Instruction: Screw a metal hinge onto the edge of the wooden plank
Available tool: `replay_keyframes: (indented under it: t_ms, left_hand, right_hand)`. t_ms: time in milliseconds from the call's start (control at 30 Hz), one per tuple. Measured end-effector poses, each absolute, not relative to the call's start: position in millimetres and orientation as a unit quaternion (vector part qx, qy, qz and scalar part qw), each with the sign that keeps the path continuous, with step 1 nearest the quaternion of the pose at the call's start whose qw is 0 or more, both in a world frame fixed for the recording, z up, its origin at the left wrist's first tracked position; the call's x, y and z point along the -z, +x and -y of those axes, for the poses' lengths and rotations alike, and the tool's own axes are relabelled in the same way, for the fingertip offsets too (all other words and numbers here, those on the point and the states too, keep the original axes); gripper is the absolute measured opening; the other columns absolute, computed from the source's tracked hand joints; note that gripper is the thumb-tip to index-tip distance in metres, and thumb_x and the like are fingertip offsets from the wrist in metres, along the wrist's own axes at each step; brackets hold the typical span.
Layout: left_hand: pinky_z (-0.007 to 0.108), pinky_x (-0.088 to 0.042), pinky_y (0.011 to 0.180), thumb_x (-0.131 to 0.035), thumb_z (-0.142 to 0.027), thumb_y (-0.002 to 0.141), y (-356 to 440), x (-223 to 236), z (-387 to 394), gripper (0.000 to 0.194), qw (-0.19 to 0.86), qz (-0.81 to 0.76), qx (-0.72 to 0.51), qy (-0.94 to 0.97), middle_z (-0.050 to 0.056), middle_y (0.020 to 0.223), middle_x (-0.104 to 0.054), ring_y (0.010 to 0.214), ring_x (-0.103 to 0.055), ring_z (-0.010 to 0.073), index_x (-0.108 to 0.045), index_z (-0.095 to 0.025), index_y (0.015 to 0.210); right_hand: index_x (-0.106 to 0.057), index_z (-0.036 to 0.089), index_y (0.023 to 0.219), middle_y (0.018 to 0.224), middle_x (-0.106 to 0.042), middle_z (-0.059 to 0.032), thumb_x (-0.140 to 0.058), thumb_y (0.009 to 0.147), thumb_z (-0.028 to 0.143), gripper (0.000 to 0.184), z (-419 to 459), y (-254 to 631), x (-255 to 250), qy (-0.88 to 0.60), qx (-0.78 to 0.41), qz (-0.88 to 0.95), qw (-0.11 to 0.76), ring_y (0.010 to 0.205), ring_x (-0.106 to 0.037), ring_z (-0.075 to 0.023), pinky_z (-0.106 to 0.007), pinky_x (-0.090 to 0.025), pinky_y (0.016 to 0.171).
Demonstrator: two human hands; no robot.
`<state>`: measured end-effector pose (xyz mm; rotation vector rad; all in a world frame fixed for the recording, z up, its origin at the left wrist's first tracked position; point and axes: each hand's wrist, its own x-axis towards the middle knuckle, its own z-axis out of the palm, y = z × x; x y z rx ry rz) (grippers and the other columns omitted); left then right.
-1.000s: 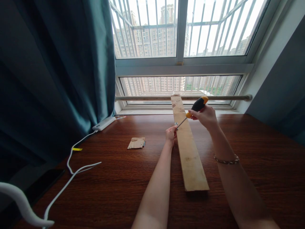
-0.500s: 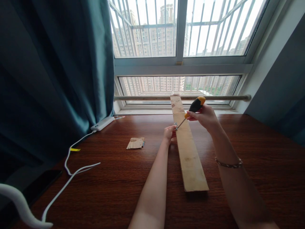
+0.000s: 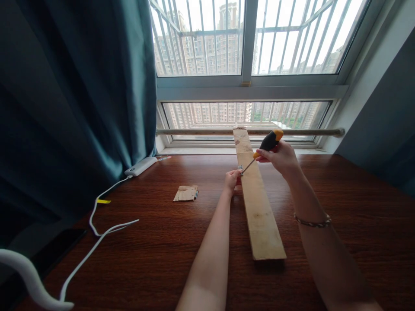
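On the counter [image 3: 145, 268] by the window: a long board [image 3: 262, 211] reaches away from the person, its far end in line with the rail [image 3: 197, 132]; whether they touch I cannot tell.
Left grip [image 3: 232, 179]: thumb and finger together on the small fitting [image 3: 241, 169] at the board's left edge, the other fingers curled beside that edge; the forearm runs up from below, nearly straight.
Right grip [image 3: 281, 156]: clamped on the screwdriver [image 3: 270, 141], thumb and fingertips near its yellow collar; the wrist is raised over the board's right side, the forearm slanting in from lower right with a bracelet [image 3: 313, 223] round it.
Screwdriver: tilted, handle end up and right, shaft slanting down and left across the board, tip at the fitting.
Card [image 3: 185, 193]: flat, left of the left grip, metal piece at its right edge.
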<state>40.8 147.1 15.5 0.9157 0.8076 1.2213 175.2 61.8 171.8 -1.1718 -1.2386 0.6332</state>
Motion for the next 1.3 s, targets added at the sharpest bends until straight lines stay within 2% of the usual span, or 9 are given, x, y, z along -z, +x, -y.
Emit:
replay_keyframes:
  t_ms: [100,267,500,567,667,767,900,1100,1300]
  left_hand:
    - [0.024,-0.038,0.042,-0.07,-0.04,0.059,40.4,-13.0,-149.5,0.029,0.651,-0.379,-0.511,0.414,0.002,0.053,-0.058,0.042,-0.051,0.011,-0.062,-0.012,0.063]
    - [0.023,-0.018,0.035,-0.061,-0.045,0.07,39.7,-12.3,-148.7,0.038,0.641,-0.409,-0.48,0.437,-0.001,0.038,-0.044,0.031,-0.033,0.0064,-0.052,-0.015,0.049]
    - [0.023,-0.011,0.037,-0.056,-0.047,0.074,38.8,-14.2,-145.1,0.044,0.637,-0.387,-0.48,0.464,-0.004,0.032,-0.034,0.029,-0.025,0.0046,-0.043,-0.017,0.044]
    - [0.023,-0.01,0.037,-0.057,-0.046,0.073,38.9,-14.7,-144.9,0.044,0.637,-0.383,-0.482,0.463,-0.004,0.033,-0.035,0.029,-0.025,0.0043,-0.043,-0.018,0.044]
    - [0.023,-0.009,0.037,-0.061,-0.046,0.071,39.1,-16.4,-144.7,0.042,0.638,-0.386,-0.49,0.452,-0.005,0.035,-0.036,0.03,-0.025,0.0039,-0.043,-0.017,0.046]
    - [0.023,-0.009,0.037,-0.063,-0.046,0.069,39.0,-18.4,-144.4,0.042,0.644,-0.381,-0.493,0.444,-0.006,0.035,-0.034,0.029,-0.024,0.0032,-0.044,-0.017,0.046]
    - [0.024,-0.009,0.037,-0.061,-0.046,0.071,38.4,-18.6,-144.6,0.041,0.638,-0.382,-0.487,0.458,-0.005,0.034,-0.034,0.029,-0.024,0.0037,-0.045,-0.017,0.046]
    - [0.025,-0.011,0.038,-0.054,-0.048,0.075,37.4,-14.6,-145.9,0.049,0.636,-0.396,-0.454,0.482,-0.002,0.031,-0.034,0.029,-0.025,0.0049,-0.041,-0.018,0.039]
    - [0.024,-0.01,0.038,-0.052,-0.045,0.078,37.0,-16.5,-143.3,0.047,0.643,-0.389,-0.455,0.478,-0.004,0.032,-0.032,0.03,-0.022,0.0042,-0.038,-0.019,0.042]
  right_hand:
    - [-0.056,0.014,0.072,0.068,-0.068,-0.0052,-0.084,0.051,0.027,0.038,-59.4,176.0,-173.7,-0.497,-0.298,0.54,0.611,0.06,-0.069,-0.0233,-0.035,-0.063,0.058]
    - [-0.056,0.015,0.071,0.069,-0.068,-0.0043,-0.084,0.049,0.026,0.037,-54.9,174.4,-176.7,-0.491,-0.305,0.553,0.6,0.064,-0.069,-0.0241,-0.036,-0.062,0.059]
    - [-0.057,0.016,0.074,0.063,-0.067,-0.0045,-0.078,0.058,0.039,0.036,-56.2,170.8,-176.3,-0.586,-0.091,0.593,0.545,0.053,-0.066,-0.0221,-0.033,-0.056,0.048]
    - [-0.056,0.016,0.078,0.068,-0.068,-0.0056,-0.077,0.059,0.043,0.039,-57.0,168.5,-175.8,-0.585,-0.076,0.586,0.555,0.052,-0.065,-0.0208,-0.03,-0.054,0.045]
    - [-0.051,0.017,0.084,0.079,-0.069,-0.0067,-0.076,0.059,0.044,0.044,-57.1,166.7,-175.7,-0.539,-0.177,0.584,0.581,0.051,-0.065,-0.0182,-0.029,-0.054,0.042]
    - [-0.049,0.018,0.086,0.083,-0.068,-0.0049,-0.078,0.056,0.038,0.048,-55.5,168.9,-176.4,-0.481,-0.298,0.582,0.584,0.054,-0.066,-0.0165,-0.031,-0.058,0.049]
    - [-0.05,0.018,0.083,0.081,-0.066,-0.0032,-0.08,0.053,0.034,0.046,-54.6,172.5,-175.9,-0.457,-0.331,0.582,0.586,0.06,-0.067,-0.018,-0.034,-0.059,0.055]
    - [-0.052,0.017,0.079,0.071,-0.066,-0.004,-0.079,0.054,0.042,0.044,-58.5,170.0,-174.4,-0.535,-0.191,0.576,0.587,0.055,-0.066,-0.0206,-0.034,-0.056,0.05]
    - [-0.054,0.018,0.077,0.067,-0.066,-0.0043,-0.075,0.059,0.046,0.039,-60.3,169.0,-174.7,-0.62,0.03,0.577,0.53,0.064,-0.065,-0.0229,-0.037,-0.052,0.066]
